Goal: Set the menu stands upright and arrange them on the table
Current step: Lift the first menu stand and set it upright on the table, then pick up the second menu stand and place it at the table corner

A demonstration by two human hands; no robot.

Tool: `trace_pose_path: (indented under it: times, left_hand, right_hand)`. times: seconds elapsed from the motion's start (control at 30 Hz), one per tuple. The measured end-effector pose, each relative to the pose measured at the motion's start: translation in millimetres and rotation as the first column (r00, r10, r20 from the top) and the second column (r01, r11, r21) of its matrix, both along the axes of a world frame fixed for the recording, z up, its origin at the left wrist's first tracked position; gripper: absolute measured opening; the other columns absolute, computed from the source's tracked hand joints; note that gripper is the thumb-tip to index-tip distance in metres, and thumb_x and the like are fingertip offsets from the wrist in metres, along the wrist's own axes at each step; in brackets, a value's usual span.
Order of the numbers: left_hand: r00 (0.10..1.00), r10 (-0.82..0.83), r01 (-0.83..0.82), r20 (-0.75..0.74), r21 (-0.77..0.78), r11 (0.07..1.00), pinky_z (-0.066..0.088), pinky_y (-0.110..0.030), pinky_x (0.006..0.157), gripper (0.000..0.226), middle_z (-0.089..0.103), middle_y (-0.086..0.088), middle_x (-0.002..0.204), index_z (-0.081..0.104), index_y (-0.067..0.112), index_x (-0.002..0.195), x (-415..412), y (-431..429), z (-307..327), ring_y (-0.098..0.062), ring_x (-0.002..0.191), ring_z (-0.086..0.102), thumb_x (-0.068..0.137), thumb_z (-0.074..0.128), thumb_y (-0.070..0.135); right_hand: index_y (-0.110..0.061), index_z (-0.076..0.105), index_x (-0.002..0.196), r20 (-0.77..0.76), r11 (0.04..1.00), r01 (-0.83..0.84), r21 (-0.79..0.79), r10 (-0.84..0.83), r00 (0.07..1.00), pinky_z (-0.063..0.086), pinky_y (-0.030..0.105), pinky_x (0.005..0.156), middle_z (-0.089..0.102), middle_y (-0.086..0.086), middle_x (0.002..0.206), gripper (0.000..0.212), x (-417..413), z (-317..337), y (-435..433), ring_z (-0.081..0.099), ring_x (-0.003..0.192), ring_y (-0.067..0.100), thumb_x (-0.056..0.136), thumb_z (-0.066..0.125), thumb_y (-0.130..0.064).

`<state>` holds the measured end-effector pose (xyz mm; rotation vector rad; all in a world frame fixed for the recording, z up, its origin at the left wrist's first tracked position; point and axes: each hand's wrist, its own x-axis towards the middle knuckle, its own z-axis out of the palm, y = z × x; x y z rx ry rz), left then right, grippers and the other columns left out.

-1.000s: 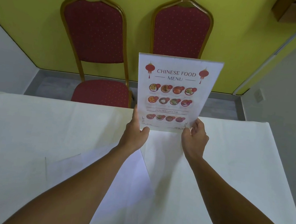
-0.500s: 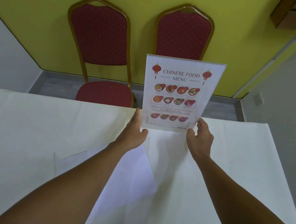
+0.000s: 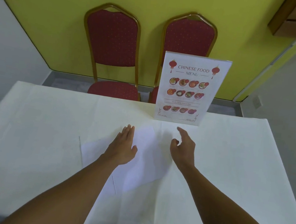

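Both forearms reach forward, side by side. The left hand (image 3: 122, 147) is flat, palm down, fingers straight and together. The right hand (image 3: 182, 148) is loosely spread, fingers curled, holding nothing.

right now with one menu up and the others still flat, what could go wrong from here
1. The upright clear acrylic menu stand sits near the far edge of the white-clothed table; a nudge could tip it off toward the red padded chairs.
2. The flat clear stands lie overlapped and nearly invisible; the open left hand lifting one could drag the other. The right hand hovers empty.
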<state>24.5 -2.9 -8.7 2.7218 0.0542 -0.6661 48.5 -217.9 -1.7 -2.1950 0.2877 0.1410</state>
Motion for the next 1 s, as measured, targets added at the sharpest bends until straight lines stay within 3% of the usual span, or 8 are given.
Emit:
trace_pose_path:
  times: [0.13,0.27,0.43,0.6,0.73,0.83,0.9,1.0]
  left_hand:
    - [0.999,-0.027,0.027,-0.022,0.011,1.000,0.000,-0.034,0.122,0.073,-0.015,-0.008,0.167,-0.007,0.008,0.160,-43,13,-16,-0.022,0.154,-0.011,0.105,0.035,0.032]
    - [0.999,-0.036,0.036,-0.001,0.075,0.997,-0.002,-0.038,0.123,0.075,-0.019,-0.012,0.165,-0.007,0.006,0.159,-78,14,-28,-0.026,0.153,-0.014,0.105,0.034,0.037]
    - [0.999,-0.006,0.000,0.040,0.138,0.990,-0.003,-0.044,0.123,0.076,-0.023,-0.015,0.164,-0.008,0.009,0.160,-110,7,-34,-0.032,0.152,-0.018,0.104,0.029,0.045]
    - [0.999,-0.033,0.032,0.004,0.085,0.996,-0.007,-0.042,0.123,0.100,-0.030,-0.012,0.161,-0.016,0.011,0.158,-117,13,-41,-0.029,0.150,-0.025,0.093,0.033,0.069]
    - [1.000,-0.029,0.029,-0.001,0.075,0.997,-0.006,-0.041,0.123,0.123,-0.032,-0.010,0.161,-0.018,0.011,0.157,-117,14,-39,-0.029,0.149,-0.027,0.078,0.040,0.085]
    - [0.998,-0.049,0.046,0.032,0.097,0.994,0.001,-0.040,0.124,0.124,-0.029,-0.012,0.162,-0.018,0.010,0.157,-118,15,-31,-0.029,0.151,-0.022,0.079,0.050,0.080]
    - [0.997,-0.057,0.051,0.046,0.114,0.992,0.012,-0.038,0.123,0.119,-0.023,-0.011,0.164,-0.013,0.012,0.159,-117,17,-24,-0.028,0.153,-0.016,0.082,0.057,0.070]
    - [0.991,-0.091,0.075,0.094,0.160,0.984,0.022,-0.039,0.119,0.099,-0.006,-0.011,0.168,0.001,0.017,0.161,-114,17,-6,-0.030,0.154,0.000,0.090,0.054,0.060]
  right_hand:
    - [-0.013,0.050,0.145,-0.072,0.990,-0.138,-0.025,0.136,0.988,0.038,0.037,0.115,0.055,0.004,0.147,0.054,-32,-7,21,0.049,0.136,0.024,0.091,0.050,-0.008]
    - [-0.014,0.048,0.145,-0.157,0.987,-0.159,0.002,0.158,0.975,0.040,0.036,0.112,0.056,0.004,0.144,0.057,-57,-17,36,0.051,0.132,0.025,0.088,0.047,-0.007]
    - [-0.009,0.055,0.139,-0.101,0.998,-0.026,0.050,0.031,0.994,0.041,0.037,0.112,0.059,0.007,0.140,0.053,-70,-23,48,0.053,0.131,0.025,0.086,0.048,-0.004]
    - [-0.014,0.062,0.132,-0.156,0.981,0.127,0.145,-0.104,0.982,0.039,0.022,0.091,0.064,0.004,0.130,0.047,-54,-12,42,0.059,0.112,0.017,0.087,0.050,-0.006]
    - [-0.026,0.070,0.117,-0.293,0.933,0.277,0.231,-0.205,0.934,0.050,0.032,0.095,0.071,0.000,0.116,0.040,-36,-5,30,0.064,0.105,0.018,0.081,0.057,-0.014]
    - [-0.020,0.071,0.115,-0.338,0.890,0.336,0.308,-0.227,0.913,0.057,0.042,0.094,0.076,0.007,0.101,0.040,-25,-1,24,0.072,0.094,0.025,0.077,0.061,-0.010]
    - [-0.010,0.068,0.118,-0.368,0.840,0.376,0.391,-0.232,0.901,0.059,0.042,0.090,0.076,0.014,0.096,0.044,-17,6,20,0.074,0.091,0.029,0.078,0.051,0.000]
    - [-0.006,0.063,0.118,-0.427,0.714,0.422,0.559,-0.189,0.884,0.059,0.040,0.087,0.075,0.022,0.101,0.041,-8,22,20,0.074,0.095,0.033,0.083,0.045,0.006]
